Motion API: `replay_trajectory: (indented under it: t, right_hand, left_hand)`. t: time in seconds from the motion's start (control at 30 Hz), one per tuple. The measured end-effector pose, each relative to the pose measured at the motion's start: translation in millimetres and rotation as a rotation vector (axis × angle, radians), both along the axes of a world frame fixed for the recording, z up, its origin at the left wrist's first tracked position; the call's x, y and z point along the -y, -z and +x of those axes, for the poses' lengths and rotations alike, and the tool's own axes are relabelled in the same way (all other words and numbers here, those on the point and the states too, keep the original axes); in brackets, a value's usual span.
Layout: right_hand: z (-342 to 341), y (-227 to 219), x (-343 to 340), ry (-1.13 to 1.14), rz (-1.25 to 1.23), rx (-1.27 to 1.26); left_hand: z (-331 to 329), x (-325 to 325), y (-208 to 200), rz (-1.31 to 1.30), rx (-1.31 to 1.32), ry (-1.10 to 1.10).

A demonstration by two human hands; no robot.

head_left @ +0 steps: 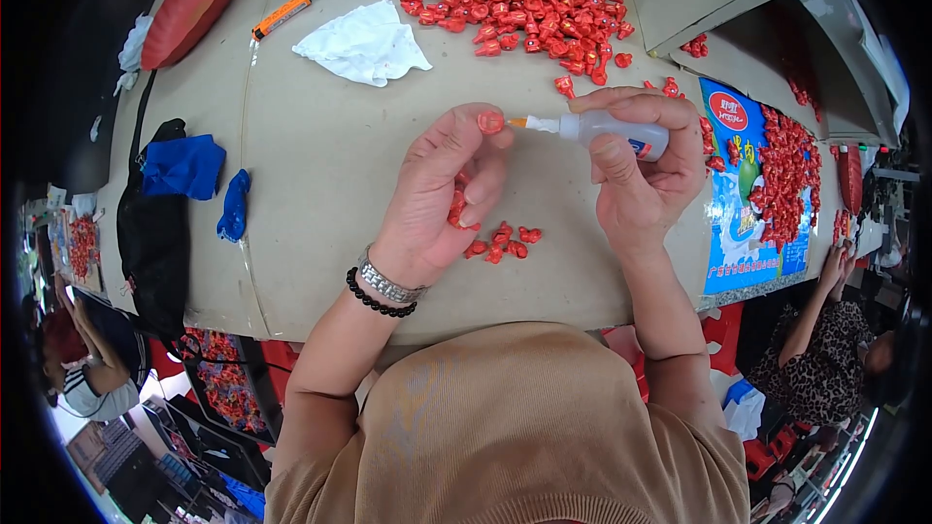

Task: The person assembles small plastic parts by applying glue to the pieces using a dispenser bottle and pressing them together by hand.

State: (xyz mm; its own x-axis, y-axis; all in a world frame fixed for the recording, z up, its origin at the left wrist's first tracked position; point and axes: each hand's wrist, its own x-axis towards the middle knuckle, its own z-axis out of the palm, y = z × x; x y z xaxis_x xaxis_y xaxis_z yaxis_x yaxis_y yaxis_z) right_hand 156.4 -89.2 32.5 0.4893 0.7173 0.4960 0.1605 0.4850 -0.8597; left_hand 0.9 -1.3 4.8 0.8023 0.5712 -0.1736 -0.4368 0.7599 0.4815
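Bottle (pixel 626 136) of clear, whitish plastic is gripped on its side by the right hand (pixel 649 165), with a white neck and an orange tip (pixel 517 122) pointed left at a small red piece (pixel 491 122). That piece is pinched between the thumb and fingers of the left hand (pixel 442 175); whether it is touched by the tip cannot be told. The hands are held apart above the desk (pixel 320 155). More red pieces (pixel 456 209) are cupped in the left palm, and a few loose ones (pixel 502 241) are seen on the desk between the hands, nearer the body.

On the bottle a dark blue label (pixel 640 147) with pale marks is partly covered by the hand, too small to be read. Right of the right hand, a blue printed sheet (pixel 723 252) is laid out, marked with white lettering in a red oval, a green fruit, a white splash and red characters along its near edge; it is partly covered by a red heap (pixel 786 175).

Beyond the hands, a larger heap (pixel 515 0) is spread. Beyond the left hand, a white cloth (pixel 359 44) and an orange stick (pixel 282 15) with dark print are placed.
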Motion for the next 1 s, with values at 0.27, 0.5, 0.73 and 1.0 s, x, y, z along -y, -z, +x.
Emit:
replay_trajectory:
  t: [0.27,0.5,0.73,1.0]
  right_hand:
    - [-3.0,-1.3,1.9,-0.021,-0.025,-0.057]
    - [-0.6,0.6,0.0,-0.021,-0.021,-0.01]
    - [2.4,-3.1,-5.7,0.035,-0.02,-0.093]
    - [10.3,-2.0,-4.3,-0.174,-0.205,-0.491]
  left_hand:
    - [-0.7,3.2,-0.3,0.008,-0.042,0.001]
    - [0.5,2.4,0.4,0.013,-0.052,0.004]
    - [1.8,-3.0,-2.6,0.018,-0.04,0.009]
    - [-9.3,-11.4,-1.9,-0.029,0.008,-0.088]
